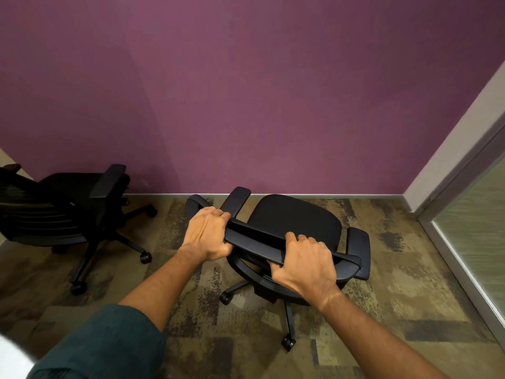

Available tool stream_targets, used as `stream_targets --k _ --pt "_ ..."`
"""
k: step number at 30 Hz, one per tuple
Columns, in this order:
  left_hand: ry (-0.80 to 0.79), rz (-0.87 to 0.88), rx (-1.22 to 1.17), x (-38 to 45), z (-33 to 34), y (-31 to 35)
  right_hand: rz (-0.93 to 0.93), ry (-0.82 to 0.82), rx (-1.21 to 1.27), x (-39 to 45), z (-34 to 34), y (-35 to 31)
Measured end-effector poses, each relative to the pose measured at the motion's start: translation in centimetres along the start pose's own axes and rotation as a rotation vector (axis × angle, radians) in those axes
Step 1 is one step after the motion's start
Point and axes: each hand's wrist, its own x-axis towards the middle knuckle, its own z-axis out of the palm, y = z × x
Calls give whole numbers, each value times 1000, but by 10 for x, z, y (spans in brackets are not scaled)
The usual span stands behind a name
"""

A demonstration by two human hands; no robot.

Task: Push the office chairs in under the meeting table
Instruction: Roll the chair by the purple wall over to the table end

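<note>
A black office chair [297,217] on castors stands in front of me, its seat turned toward the purple wall. My left hand [209,232] grips the left end of the top edge of its backrest. On the right part of the same edge my right hand [303,262] is closed. A second black office chair [62,203] stands at the left, close to the wall, its back toward the left edge of the view. No meeting table is in view.
The purple wall [246,91] rises right behind both chairs. A pale wall end and a grey-framed glass panel [475,214] close off the right side. Patterned brown carpet [396,283] covers the floor between the chairs and to the right.
</note>
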Motion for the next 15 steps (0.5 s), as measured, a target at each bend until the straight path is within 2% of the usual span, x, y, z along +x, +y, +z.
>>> stream_targets --k 15 --pt "7 -250 82 -58 -7 85 -269 19 8 -29 -8 64"
